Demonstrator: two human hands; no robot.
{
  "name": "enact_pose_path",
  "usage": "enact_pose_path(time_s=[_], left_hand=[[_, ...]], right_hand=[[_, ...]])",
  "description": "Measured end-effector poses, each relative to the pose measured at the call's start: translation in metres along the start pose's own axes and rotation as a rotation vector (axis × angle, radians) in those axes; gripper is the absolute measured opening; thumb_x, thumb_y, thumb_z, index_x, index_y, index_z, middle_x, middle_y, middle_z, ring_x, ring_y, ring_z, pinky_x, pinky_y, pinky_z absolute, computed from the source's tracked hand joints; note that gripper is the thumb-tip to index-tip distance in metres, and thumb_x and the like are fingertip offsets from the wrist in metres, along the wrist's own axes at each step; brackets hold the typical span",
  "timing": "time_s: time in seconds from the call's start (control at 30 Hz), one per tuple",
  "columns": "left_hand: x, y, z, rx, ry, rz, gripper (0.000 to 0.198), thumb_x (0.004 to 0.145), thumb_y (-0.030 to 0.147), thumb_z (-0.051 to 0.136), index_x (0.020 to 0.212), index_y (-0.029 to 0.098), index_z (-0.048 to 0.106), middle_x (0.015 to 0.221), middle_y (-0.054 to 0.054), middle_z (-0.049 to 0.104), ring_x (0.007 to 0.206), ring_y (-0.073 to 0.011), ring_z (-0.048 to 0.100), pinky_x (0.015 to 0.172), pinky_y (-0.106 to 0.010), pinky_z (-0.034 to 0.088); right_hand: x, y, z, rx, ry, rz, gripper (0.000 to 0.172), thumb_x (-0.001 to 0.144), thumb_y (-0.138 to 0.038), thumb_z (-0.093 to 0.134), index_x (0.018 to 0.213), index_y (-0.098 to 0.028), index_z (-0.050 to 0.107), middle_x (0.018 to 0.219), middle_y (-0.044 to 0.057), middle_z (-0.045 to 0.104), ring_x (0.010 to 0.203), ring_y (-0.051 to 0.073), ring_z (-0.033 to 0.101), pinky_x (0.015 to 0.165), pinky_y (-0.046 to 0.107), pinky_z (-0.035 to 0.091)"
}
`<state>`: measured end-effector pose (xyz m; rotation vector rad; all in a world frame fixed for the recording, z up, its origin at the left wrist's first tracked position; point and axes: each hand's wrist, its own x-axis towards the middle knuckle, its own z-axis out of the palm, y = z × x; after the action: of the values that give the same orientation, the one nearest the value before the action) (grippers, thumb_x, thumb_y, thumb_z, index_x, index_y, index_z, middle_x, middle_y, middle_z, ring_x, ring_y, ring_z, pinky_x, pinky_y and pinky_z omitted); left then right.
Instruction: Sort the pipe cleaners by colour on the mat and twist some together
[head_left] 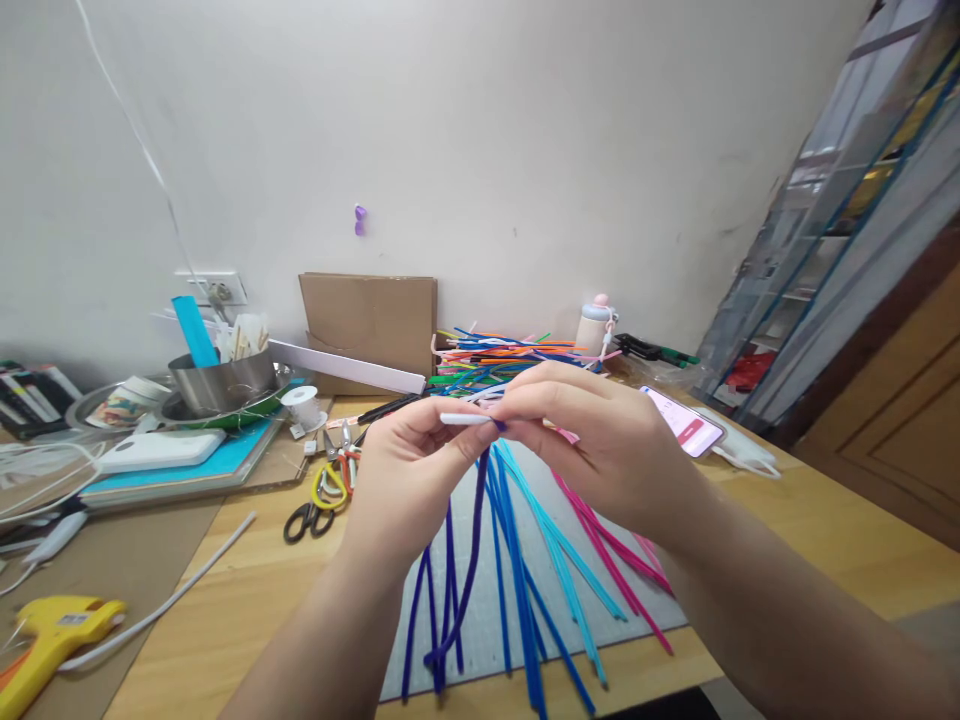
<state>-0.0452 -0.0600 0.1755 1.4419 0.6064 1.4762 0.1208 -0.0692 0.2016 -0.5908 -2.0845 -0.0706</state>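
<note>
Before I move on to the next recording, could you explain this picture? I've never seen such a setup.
There is no machine: these are a person's bare hands, seen from a camera worn on the head, looking forward and down. The left hand pinches a short white piece; the right hand meets it where a dark purple pipe cleaner hangs down. Its exact grip is hidden. On the wooden table, blue, light-blue and pink pipe cleaners lie on a grey mat. A yellow glue gun lies at the picture's left.
</note>
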Motion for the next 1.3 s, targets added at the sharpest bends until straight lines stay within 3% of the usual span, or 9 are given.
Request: enact_pose_path(time_s=[0.33,0.5,0.63,1.0,1.13,1.3], left_hand=[[-0.001,-0.002,0.0,0.093,-0.008,0.023,0.007,0.071,0.021,0.073,0.077,0.021,0.069,0.077,0.001,0.069,0.074,-0.0136,0.062,0.069,-0.023,0.047],[-0.002,-0.003,0.001,0.225,-0.011,0.048,0.006,0.074,0.025,0.07,0.079,0.021,0.068,0.076,0.0,0.068,0.071,-0.0142,0.059,0.069,-0.026,0.045],[-0.002,-0.003,0.003,0.21,0.005,0.061,0.004,0.075,0.024,0.068,0.078,0.021,0.067,0.076,0.0,0.067,0.071,-0.0137,0.058,0.069,-0.025,0.044],[-0.003,0.0,0.008,0.122,0.018,0.007,0.007,0.075,0.024,0.068,0.077,0.019,0.063,0.071,0.001,0.062,0.067,-0.012,0.055,0.064,-0.023,0.042],[-0.003,-0.002,0.01,0.115,0.04,0.04,0.012,0.076,0.023,0.068,0.084,0.021,0.059,0.07,0.002,0.061,0.065,-0.0117,0.056,0.061,-0.023,0.042],[-0.003,-0.002,0.008,0.123,0.052,0.056,0.01,0.075,0.022,0.068,0.078,0.02,0.059,0.07,0.003,0.058,0.065,-0.0105,0.055,0.062,-0.022,0.043]], right_hand=[[0.004,-0.001,0.001,0.025,0.005,0.051,0.008,0.088,-0.015,0.051,0.086,-0.019,0.058,0.086,0.003,0.061,0.083,0.014,0.056,0.074,0.029,0.045],[0.012,0.003,-0.001,0.179,-0.105,0.278,0.015,0.088,-0.025,0.052,0.076,-0.017,0.055,0.069,0.0,0.053,0.063,0.01,0.047,0.055,0.023,0.038],[0.013,0.007,0.001,0.408,-0.142,0.421,0.019,0.089,-0.031,0.051,0.078,-0.016,0.055,0.068,-0.001,0.052,0.061,0.009,0.048,0.052,0.021,0.038],[0.01,0.002,0.0,0.285,-0.11,0.391,0.012,0.086,-0.024,0.053,0.078,-0.016,0.057,0.068,-0.001,0.054,0.062,0.01,0.049,0.053,0.021,0.038],[0.009,0.004,0.004,0.357,-0.124,0.439,0.014,0.088,-0.027,0.051,0.081,-0.016,0.055,0.067,-0.001,0.053,0.061,0.01,0.051,0.052,0.021,0.039],[0.011,0.006,0.005,0.429,-0.128,0.477,0.014,0.089,-0.027,0.05,0.08,-0.016,0.054,0.065,-0.003,0.05,0.056,0.008,0.047,0.048,0.02,0.037]])
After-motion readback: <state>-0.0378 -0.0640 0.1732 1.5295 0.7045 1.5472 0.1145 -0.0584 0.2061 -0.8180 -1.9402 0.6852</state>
